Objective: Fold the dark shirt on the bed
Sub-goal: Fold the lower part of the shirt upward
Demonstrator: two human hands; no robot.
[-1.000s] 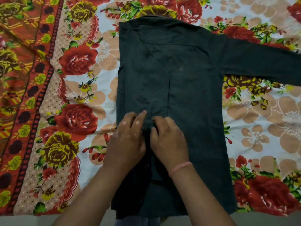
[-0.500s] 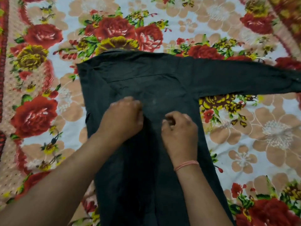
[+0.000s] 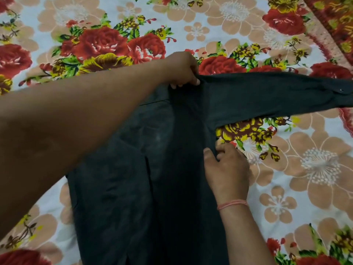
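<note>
Well, one shirt (image 3: 124,188) lies flat on the bed (image 3: 315,188). It is dark, nearly black, and its body runs from the near edge of view up toward the middle of the flowered sheet (image 3: 191,31). One sleeve (image 3: 267,94) stretches out to the right across the sheet, and at its cuff I count one small dark button (image 3: 341,90). The shirt's other side is hidden under the left arm, so I cannot tell how that sleeve lies.

Both hands are on the cloth. The left hand (image 3: 181,69) reaches across to the top of the shirt, fingers curled over and gripping the fabric at the shoulder, just where the sleeve begins. The right hand (image 3: 227,171) sits lower, at the shirt's right edge below the armpit, thumb and fingers pinching a fold of that edge. One pink thread band (image 3: 232,204) circles the right wrist.

Down the shirt's middle runs one vertical pleat (image 3: 147,169), and one faint pale spot (image 3: 158,137) shows above it. The sheet is printed with red roses, yellow flowers and peach blossoms on pale blue. A red patterned border (image 3: 336,25) crosses the far right corner.
</note>
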